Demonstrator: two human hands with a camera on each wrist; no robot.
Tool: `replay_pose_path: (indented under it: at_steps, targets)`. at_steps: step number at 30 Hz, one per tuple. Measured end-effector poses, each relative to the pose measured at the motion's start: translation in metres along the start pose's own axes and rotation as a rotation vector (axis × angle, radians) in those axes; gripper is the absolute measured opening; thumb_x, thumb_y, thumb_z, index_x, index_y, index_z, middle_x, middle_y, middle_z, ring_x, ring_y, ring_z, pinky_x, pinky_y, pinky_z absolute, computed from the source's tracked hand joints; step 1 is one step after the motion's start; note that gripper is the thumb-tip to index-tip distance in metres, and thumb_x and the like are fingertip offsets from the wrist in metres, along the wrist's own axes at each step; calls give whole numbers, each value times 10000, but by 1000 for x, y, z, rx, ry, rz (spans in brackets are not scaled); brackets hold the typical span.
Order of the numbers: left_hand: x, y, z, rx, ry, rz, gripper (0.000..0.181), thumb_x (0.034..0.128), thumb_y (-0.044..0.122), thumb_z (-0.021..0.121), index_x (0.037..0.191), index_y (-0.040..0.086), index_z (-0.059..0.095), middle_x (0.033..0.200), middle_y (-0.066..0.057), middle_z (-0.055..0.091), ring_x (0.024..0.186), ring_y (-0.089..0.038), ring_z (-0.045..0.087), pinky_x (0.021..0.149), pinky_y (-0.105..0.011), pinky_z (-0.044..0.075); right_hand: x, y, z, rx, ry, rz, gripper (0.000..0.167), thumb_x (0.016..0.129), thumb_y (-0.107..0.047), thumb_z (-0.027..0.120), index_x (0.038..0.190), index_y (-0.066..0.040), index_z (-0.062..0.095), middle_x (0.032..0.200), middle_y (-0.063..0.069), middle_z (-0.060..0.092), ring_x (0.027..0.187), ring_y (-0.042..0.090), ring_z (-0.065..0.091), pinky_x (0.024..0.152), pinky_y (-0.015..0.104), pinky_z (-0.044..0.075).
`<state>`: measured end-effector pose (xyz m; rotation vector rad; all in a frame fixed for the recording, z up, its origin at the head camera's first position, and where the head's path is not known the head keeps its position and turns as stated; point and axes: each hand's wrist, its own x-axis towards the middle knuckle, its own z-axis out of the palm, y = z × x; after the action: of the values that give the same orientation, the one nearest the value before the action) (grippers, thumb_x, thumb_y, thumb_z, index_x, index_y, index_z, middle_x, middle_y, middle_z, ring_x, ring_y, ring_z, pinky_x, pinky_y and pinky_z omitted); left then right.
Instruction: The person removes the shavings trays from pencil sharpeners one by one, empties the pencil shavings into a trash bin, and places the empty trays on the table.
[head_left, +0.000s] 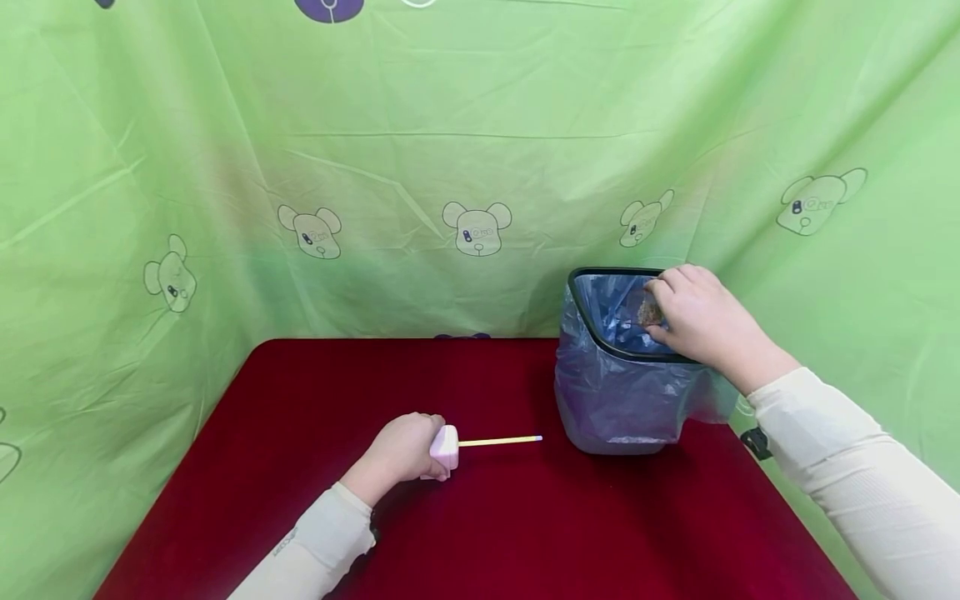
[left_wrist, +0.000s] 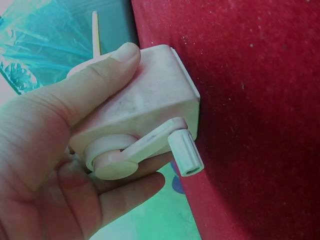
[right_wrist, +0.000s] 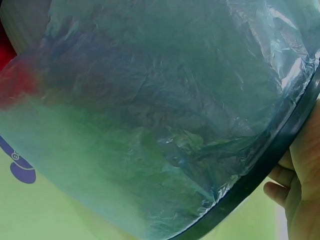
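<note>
My left hand (head_left: 397,450) grips a pale pink box-shaped sharpener (head_left: 446,448) low over the red table, and a yellow pencil (head_left: 498,442) sticks out of it toward the right. In the left wrist view the thumb lies along the top of the sharpener (left_wrist: 150,82), whose crank handle (left_wrist: 186,152) faces the camera. Over the mouth of the lined bin (head_left: 615,408), my right hand (head_left: 708,321) pinches a small see-through thing with brown bits (head_left: 649,312). The right wrist view shows part of the right hand (right_wrist: 305,185) past the dark rim; what it holds is hidden there.
The bin's black rim (head_left: 600,340) and loose blue-grey bag (head_left: 697,396) stand at the right of the red table (head_left: 315,400). A green patterned cloth (head_left: 390,167) hangs behind and at both sides.
</note>
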<state>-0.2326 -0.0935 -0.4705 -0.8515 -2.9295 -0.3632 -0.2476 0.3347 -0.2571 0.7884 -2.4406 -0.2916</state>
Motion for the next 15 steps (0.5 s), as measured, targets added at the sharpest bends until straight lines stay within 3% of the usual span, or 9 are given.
replay_pose_path:
  at_steps: [15]
  targets:
    - [0, -1, -1, -10, 0, 1, 577, 612, 414, 976, 1017, 130, 680, 767, 77, 623, 691, -112, 565, 667, -310, 520, 3, -1, -3, -22, -37, -4, 579, 708, -198, 907, 1118, 99, 627, 1046, 243, 639, 1064, 462, 564, 990, 575, 421]
